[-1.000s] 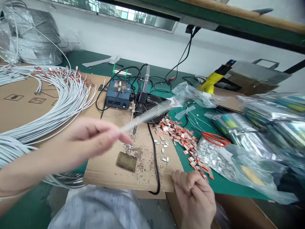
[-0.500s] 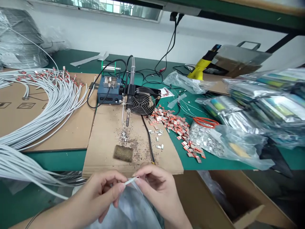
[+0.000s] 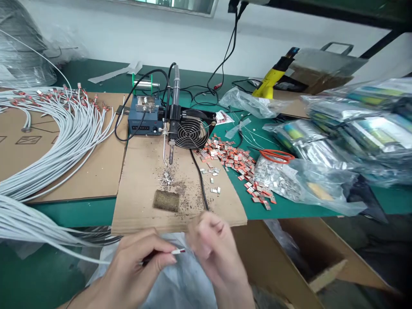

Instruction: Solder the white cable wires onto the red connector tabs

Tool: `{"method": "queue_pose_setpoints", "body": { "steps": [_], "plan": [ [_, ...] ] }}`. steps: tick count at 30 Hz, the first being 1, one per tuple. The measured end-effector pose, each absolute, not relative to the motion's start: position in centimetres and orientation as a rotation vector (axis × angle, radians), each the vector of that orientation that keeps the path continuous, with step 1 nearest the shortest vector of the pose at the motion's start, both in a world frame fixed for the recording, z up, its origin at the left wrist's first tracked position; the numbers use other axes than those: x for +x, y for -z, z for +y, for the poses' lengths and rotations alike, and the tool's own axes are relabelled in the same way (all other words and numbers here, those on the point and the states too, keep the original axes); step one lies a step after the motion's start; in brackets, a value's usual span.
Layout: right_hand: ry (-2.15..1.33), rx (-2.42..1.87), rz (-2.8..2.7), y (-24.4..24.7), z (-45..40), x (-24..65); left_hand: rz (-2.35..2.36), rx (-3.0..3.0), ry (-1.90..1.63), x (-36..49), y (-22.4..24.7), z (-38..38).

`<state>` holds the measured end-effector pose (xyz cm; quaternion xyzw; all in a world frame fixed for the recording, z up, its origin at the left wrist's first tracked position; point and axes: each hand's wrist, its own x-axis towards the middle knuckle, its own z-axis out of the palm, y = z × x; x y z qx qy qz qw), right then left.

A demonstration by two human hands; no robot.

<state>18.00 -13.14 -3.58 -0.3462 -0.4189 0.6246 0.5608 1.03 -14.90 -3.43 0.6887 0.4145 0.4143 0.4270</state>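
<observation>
Between its thumb and fingers, my left hand pinches a white cable; the cable's end pokes out to the right and shows a bit of red wire. My right hand is just right of that end, apart from it, curled and blurred by motion; whether it holds anything is hidden. Both hands are over my lap, at the front edge of the cardboard sheet. A brown sponge lies on the cardboard, below a soldering iron held upright in a stand.
A large bundle of white cables fills the left side. Behind the cardboard are a blue soldering unit and a black fan. Orange and silver connectors are piled to the right, near a plastic bag. An open box stands below.
My right hand has come off the cable end and moved right, its fingers now curled. The cable end, with red wire showing, is now exposed. The view has tilted down slightly.
</observation>
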Motion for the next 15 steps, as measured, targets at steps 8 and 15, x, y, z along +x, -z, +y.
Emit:
{"method": "queue_pose_setpoints", "body": {
  "steps": [8, 15],
  "plan": [
    [-1.225, -1.004, -1.605, 2.5, -13.1, 18.1, 0.943, 1.12, -0.702, 0.6, 3.2, -14.9],
    [-1.112, -1.003, -1.863, 1.2, -12.7, 18.2, 1.102, 1.883, -0.663, -0.6, 2.5, -15.0]
  ]
}}
